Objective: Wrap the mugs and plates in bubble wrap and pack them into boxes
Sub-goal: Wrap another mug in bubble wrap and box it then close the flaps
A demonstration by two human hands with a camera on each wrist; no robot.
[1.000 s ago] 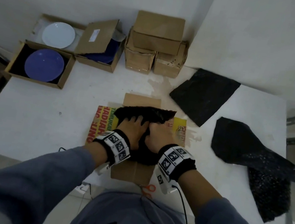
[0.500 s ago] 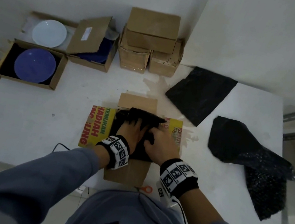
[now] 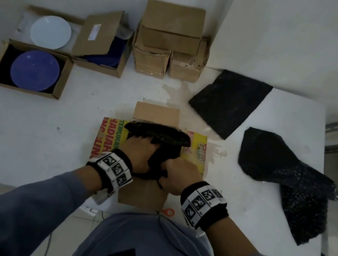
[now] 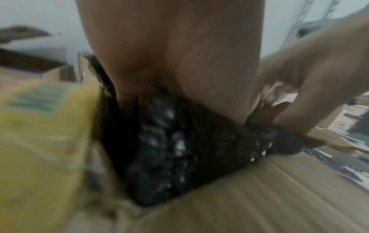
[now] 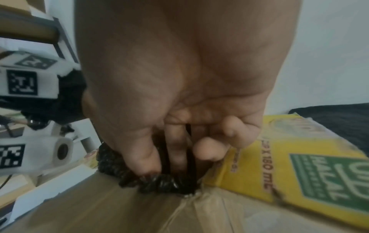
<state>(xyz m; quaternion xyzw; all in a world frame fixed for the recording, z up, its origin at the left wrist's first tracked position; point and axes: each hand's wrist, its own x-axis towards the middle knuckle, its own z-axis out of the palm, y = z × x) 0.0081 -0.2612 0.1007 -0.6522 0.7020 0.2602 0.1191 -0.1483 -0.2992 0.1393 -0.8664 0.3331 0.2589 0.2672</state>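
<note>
Now both hands are working inside the open box (image 3: 142, 195) at the near middle of the table (image 3: 28, 125). The right hand (image 3: 180, 175) is pinching a gathered fold of the black bubble-wrap bundle (image 3: 158, 133) between thumb and fingers (image 5: 175, 151) at the box's near right corner. The left hand (image 3: 139, 152) is reaching down into the bundle along the left wall (its fingertips are hidden, so I cannot tell its grip). Yellow printed flaps (image 3: 197, 153) are lying out flat at 3 and 9 o'clock, plain flaps at 12 and 6. Two spare black sheets (image 3: 229, 102) are resting toward 2 and 3 o'clock. A blue plate (image 3: 35, 70) and a white plate (image 3: 51, 31) are sitting in boxes at 10 o'clock.
</note>
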